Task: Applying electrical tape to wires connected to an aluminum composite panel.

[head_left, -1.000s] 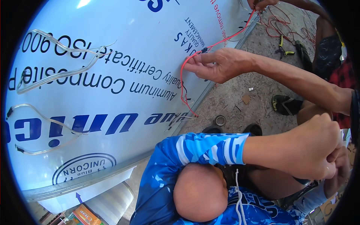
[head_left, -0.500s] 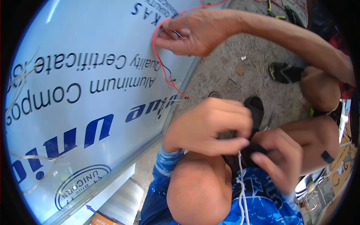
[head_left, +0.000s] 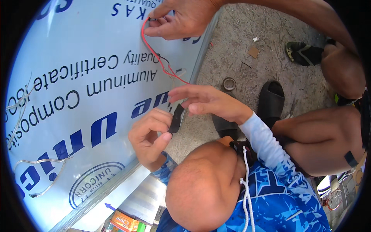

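My left hand [head_left: 150, 133] pinches a short black strip [head_left: 177, 119], which looks like tape, between thumb and fingers at the panel's edge. Just above it my right hand [head_left: 212, 101] has its fingers stretched out and thumb apart, close to the strip's upper end. I cannot make out whether it touches the strip. Past my right fingertips, a red wire [head_left: 155, 54] joins thin pale leads near the panel's edge. Another person's hand [head_left: 185, 19] grips that wire farther up. Under the hands lies a large white panel [head_left: 69, 125] with blue and black print.
A small ring-shaped roll [head_left: 229, 84] and a cardboard scrap [head_left: 253, 52] lie on the concrete floor. Dark slippers [head_left: 271, 98] stand to the right. Pale wires [head_left: 42, 160] trail over the panel's left. A bent leg [head_left: 320, 149] with a black patch is at right.
Both my hands have moved from near my waist to the panel's edge, bringing the black strip. My right hand has opened. The other person's hand has shifted up and left with the red wire.
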`<state>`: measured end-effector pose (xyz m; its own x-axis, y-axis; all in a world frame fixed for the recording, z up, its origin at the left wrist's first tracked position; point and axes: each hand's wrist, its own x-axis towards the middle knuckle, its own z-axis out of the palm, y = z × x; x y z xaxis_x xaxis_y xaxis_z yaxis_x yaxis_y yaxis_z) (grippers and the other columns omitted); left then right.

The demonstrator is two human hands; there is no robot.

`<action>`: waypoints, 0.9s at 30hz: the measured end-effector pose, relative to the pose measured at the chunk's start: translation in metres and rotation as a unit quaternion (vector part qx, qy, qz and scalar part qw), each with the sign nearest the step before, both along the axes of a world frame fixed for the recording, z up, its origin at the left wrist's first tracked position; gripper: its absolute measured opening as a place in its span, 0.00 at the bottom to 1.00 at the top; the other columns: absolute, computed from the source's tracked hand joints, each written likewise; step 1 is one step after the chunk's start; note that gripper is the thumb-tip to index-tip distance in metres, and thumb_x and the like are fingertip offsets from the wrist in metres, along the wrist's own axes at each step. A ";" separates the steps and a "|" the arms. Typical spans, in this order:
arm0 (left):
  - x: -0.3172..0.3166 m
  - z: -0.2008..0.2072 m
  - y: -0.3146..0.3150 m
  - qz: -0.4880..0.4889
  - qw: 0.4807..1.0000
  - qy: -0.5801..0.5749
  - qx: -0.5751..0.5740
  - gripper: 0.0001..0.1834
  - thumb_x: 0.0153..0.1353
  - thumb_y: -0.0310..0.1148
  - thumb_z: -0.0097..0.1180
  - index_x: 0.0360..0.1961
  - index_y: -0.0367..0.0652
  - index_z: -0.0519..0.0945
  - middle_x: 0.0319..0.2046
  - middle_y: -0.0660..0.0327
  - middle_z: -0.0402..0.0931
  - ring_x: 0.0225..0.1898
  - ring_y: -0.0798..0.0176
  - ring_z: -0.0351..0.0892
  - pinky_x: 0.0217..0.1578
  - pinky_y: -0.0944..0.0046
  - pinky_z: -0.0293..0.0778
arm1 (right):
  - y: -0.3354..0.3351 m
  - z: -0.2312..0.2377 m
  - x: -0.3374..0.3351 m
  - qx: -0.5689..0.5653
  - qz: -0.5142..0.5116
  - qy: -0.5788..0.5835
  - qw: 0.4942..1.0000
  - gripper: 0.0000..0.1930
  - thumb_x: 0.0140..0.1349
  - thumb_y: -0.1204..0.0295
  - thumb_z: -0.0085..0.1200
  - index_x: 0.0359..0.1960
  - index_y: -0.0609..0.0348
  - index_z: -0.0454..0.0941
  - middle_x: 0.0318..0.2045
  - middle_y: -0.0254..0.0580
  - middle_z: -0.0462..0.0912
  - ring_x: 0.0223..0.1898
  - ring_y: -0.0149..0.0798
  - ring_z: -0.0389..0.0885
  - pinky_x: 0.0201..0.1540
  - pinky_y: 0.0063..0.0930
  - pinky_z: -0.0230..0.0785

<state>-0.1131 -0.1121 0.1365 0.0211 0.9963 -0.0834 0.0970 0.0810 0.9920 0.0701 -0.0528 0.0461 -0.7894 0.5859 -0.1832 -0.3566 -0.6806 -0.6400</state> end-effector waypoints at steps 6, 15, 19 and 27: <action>0.007 -0.011 0.000 0.007 0.999 0.037 -0.037 0.07 0.46 0.25 0.59 0.23 0.33 0.73 0.27 0.53 0.75 0.32 0.59 0.73 0.37 0.62 0.68 | -0.004 -0.025 0.007 -0.049 0.012 0.049 0.998 0.14 0.58 0.70 0.62 0.42 0.65 0.82 0.41 0.41 0.82 0.46 0.32 0.77 0.53 0.25 0.66; 0.026 -0.035 -0.003 0.029 0.965 0.229 -0.126 0.06 0.52 0.21 0.63 0.31 0.32 0.78 0.28 0.57 0.77 0.32 0.65 0.76 0.37 0.68 0.70 | 0.018 -0.049 0.037 0.126 -0.084 -0.094 0.984 0.10 0.59 0.70 0.63 0.33 0.68 0.84 0.32 0.35 0.82 0.31 0.26 0.75 0.34 0.21 0.68; 0.035 -0.045 -0.007 0.094 0.948 0.267 -0.147 0.11 0.53 0.24 0.66 0.37 0.31 0.82 0.27 0.58 0.79 0.31 0.67 0.78 0.37 0.68 0.72 | 0.023 -0.041 0.042 0.206 -0.100 -0.195 0.954 0.10 0.56 0.70 0.63 0.32 0.66 0.84 0.29 0.37 0.80 0.30 0.31 0.77 0.33 0.24 0.68; 0.031 -0.049 0.002 0.257 0.918 0.226 -0.201 0.10 0.55 0.27 0.66 0.37 0.32 0.83 0.25 0.63 0.78 0.29 0.72 0.75 0.32 0.72 0.69 | 0.029 -0.012 0.042 0.423 -0.150 -0.247 0.859 0.08 0.51 0.72 0.64 0.27 0.65 0.82 0.29 0.40 0.79 0.29 0.41 0.79 0.33 0.30 0.70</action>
